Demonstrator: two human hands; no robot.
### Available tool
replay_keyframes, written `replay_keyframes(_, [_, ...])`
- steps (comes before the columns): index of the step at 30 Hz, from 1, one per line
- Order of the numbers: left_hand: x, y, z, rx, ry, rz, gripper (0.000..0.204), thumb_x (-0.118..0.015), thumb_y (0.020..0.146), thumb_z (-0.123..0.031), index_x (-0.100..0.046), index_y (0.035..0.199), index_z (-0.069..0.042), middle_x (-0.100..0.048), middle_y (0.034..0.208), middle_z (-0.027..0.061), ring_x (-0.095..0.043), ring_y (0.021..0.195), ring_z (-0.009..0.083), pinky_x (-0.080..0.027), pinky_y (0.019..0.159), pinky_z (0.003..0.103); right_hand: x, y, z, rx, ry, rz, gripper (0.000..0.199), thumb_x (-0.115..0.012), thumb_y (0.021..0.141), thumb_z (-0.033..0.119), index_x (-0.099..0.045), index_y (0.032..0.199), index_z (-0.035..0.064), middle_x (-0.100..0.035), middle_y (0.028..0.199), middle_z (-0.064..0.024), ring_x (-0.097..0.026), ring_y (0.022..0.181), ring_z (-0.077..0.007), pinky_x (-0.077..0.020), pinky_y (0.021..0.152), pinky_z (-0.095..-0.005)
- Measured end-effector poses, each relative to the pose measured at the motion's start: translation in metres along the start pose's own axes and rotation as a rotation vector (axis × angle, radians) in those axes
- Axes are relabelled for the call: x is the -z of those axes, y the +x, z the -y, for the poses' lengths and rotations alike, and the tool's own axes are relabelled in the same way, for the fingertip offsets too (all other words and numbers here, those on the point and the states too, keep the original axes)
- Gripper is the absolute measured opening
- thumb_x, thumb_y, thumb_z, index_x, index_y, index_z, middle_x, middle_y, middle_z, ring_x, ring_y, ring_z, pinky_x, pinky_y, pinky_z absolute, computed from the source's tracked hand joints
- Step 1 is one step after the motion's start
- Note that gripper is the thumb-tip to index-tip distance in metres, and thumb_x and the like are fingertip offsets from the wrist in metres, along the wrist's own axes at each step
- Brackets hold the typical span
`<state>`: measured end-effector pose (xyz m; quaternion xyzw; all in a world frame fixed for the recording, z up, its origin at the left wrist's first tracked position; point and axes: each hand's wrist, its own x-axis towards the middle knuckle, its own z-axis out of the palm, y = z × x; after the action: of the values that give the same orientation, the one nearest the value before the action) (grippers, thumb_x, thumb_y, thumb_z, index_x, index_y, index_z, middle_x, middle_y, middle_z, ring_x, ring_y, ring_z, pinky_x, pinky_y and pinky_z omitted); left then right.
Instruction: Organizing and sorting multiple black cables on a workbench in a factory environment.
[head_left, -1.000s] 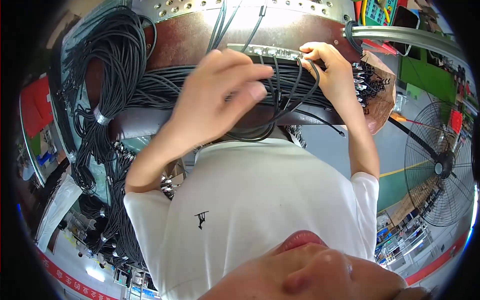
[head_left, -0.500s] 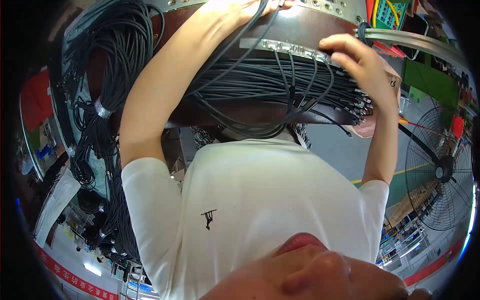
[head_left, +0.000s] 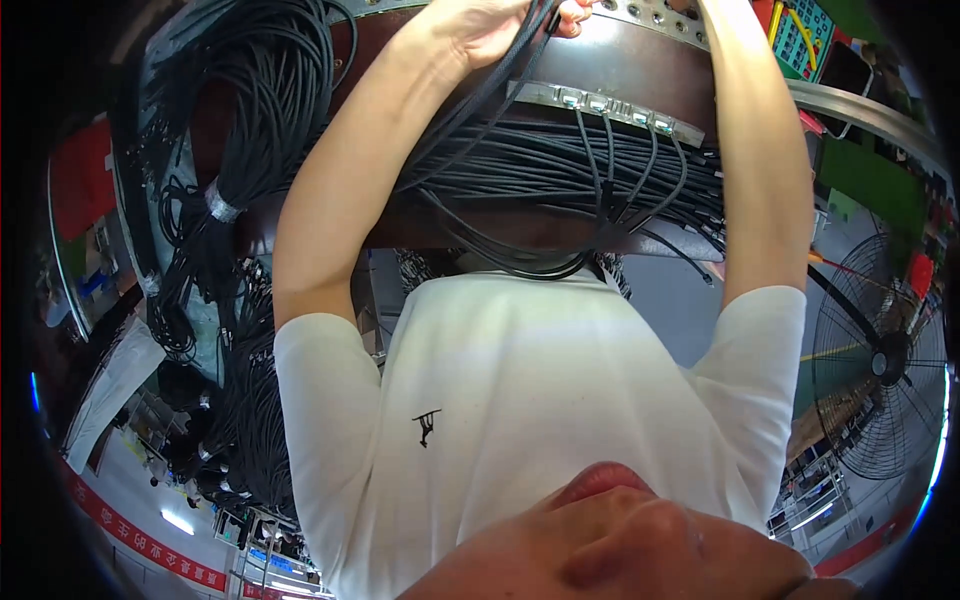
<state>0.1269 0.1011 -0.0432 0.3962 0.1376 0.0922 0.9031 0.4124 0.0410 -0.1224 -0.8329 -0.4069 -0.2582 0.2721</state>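
Brown bench surface (head_left: 650, 82) spreads before us under a bright glare, with a perforated metal plate (head_left: 650, 14) along its far side. Our left hand (head_left: 492, 34) is up near that plate, its fingers partly bent and part of it cut off by the top of the view; raised black cables (head_left: 508, 62) cross in front of it, and we can't make out whether it grips them. Our right hand is beyond the top edge, so how far its fingers are spread and what they have hold of, we can't say; only the right forearm (head_left: 760, 130) shows, reaching away from us. Those raised black cables slant from the left hand down and leftward, toward us, which makes the left hand clearly the nearer of the 2. Below and to the right of it lies a metal strip (head_left: 536, 93), its long axis running left to right with the right end a little closer to us, just beside the right forearm in this view. Shiny connectors (head_left: 598, 103) sit along it, and 4 thin leads (head_left: 588, 150) drop from it over a flat run of cable (head_left: 540, 175). Farther left hangs a thick cable bundle (head_left: 265, 95) with a silvery band (head_left: 222, 203); far right stands a caged fan (head_left: 885, 362).
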Motion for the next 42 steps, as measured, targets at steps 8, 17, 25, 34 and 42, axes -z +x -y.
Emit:
replay_keyframes(8, [-0.016,-0.082,-0.005,0.391,-0.174,0.178,0.03,-0.05,0.098,-0.033,-0.057,0.083,-0.008,-0.045,0.061,-0.0058,-0.038,0.049,0.0039,-0.037,0.048,0.019,0.112,-0.052,0.129,0.043,0.497,0.063,0.017,-0.06,0.087,0.017,-0.065,0.085,0.001,-0.064,0.079,-0.0137,-0.061,0.074,-0.0275,-0.0486,0.07,-0.0353])
replay_keyframes(17, [0.118,-0.184,-0.17,-0.465,0.654,-1.013,0.049,-0.038,0.102,-0.042,-0.062,0.09,-0.001,-0.06,0.073,0.0077,-0.054,0.062,0.0153,-0.04,0.053,0.024,0.174,-0.08,0.131,0.411,0.22,0.407,0.026,-0.064,0.084,0.024,-0.069,0.102,0.0062,-0.067,0.094,-0.014,-0.062,0.088,-0.0323,-0.0499,0.082,-0.0404])
replay_keyframes(25, [0.056,-0.173,-0.119,0.203,1.207,-0.666,0.053,-0.047,0.097,-0.046,-0.072,0.09,0.0,-0.066,0.067,0.0049,-0.06,0.061,0.009,-0.046,0.057,0.02,0.214,-0.165,0.126,0.256,0.377,0.568,0.029,-0.071,0.08,0.016,-0.067,0.108,0.0091,-0.062,0.095,-0.0057,-0.06,0.086,-0.0258,-0.0499,0.075,-0.0366])
replay_keyframes(34, [-0.028,-0.088,0.014,0.345,0.004,0.139,0.047,-0.041,0.101,-0.041,-0.06,0.102,0.002,-0.066,0.077,0.0105,-0.063,0.07,0.017,-0.049,0.068,0.028,0.131,-0.058,0.124,0.3,0.924,0.208,0.025,-0.062,0.084,0.021,-0.068,0.102,0.0043,-0.066,0.092,-0.0171,-0.063,0.085,-0.0333,-0.0503,0.08,-0.0402])
replay_keyframes(42, [0.019,0.029,-0.044,-0.644,1.113,0.349,0.017,-0.055,0.092,-0.009,-0.065,0.099,0.003,-0.066,0.086,0.0089,-0.061,0.073,0.0189,-0.052,0.065,0.031,0.123,-0.033,0.115,0.358,0.594,0.169,0.023,-0.056,0.086,0.018,-0.067,0.099,0.003,-0.066,0.091,-0.0183,-0.062,0.084,-0.0343,-0.0499,0.078,-0.042])
